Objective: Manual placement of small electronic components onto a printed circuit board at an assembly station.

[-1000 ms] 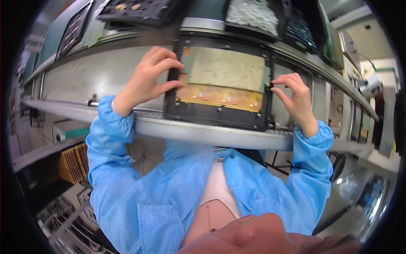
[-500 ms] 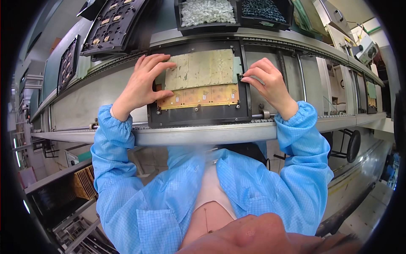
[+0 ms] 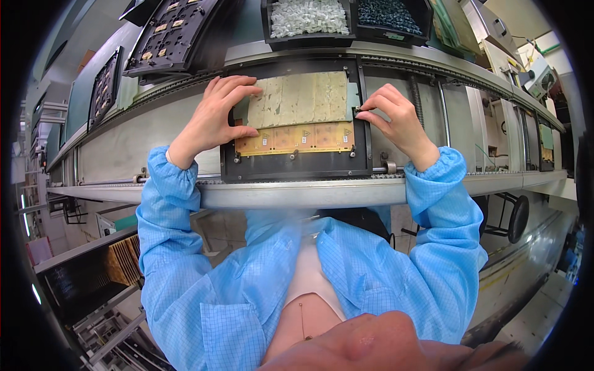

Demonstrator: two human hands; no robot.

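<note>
A flat beige slab with a worn, scuffed surface (image 3: 300,99) lies over an orange circuit board panel (image 3: 291,140), whose near strip shows. Both sit in a black carrier frame (image 3: 297,170) on the conveyor. My left hand (image 3: 218,114) rests at the slab's left end, fingers spread on its edge, with the thumb apart on the board just below. At the carrier's right side, my right hand (image 3: 396,120) pinches a small black latch (image 3: 357,111) between thumb and forefinger. Small knobs (image 3: 293,156) line the board's near edge.
Beyond the far rail stand a black bin of white parts (image 3: 309,17) and a bin of dark blue parts (image 3: 393,15). Black fixtures (image 3: 170,37) lie at far left. A metal rail (image 3: 303,196) runs in front of me; a rack of boards (image 3: 124,260) stands lower left.
The whole scene sits slightly farther right in the picture, carrier and bins alike. Both hands keep nearly the same places on the carrier, and the right still pinches at its right side.
</note>
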